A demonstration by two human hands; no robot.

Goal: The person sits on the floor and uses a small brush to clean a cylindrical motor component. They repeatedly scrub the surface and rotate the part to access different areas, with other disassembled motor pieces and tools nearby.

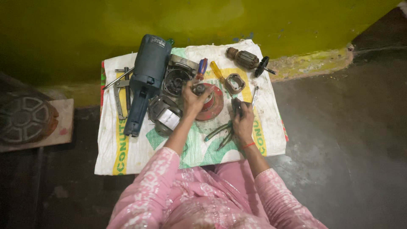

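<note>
My left hand [193,101] grips a small dark round part on top of a red disc-shaped piece [215,104] in the middle of a white printed sack [127,148] spread on the floor. My right hand [242,123] holds pliers [220,131] with green handles; their dark jaws point up beside the red disc. A grey motor housing [164,114] lies just left of my left wrist.
A blue power-tool body [146,76] and a metal puller [121,91] lie at the left of the sack. A motor armature [243,58], two screwdrivers [216,70], a small housing ring [234,82] and a round casing [176,78] lie at the back. A yellow-green wall stands behind. An old wheel [25,116] is at far left.
</note>
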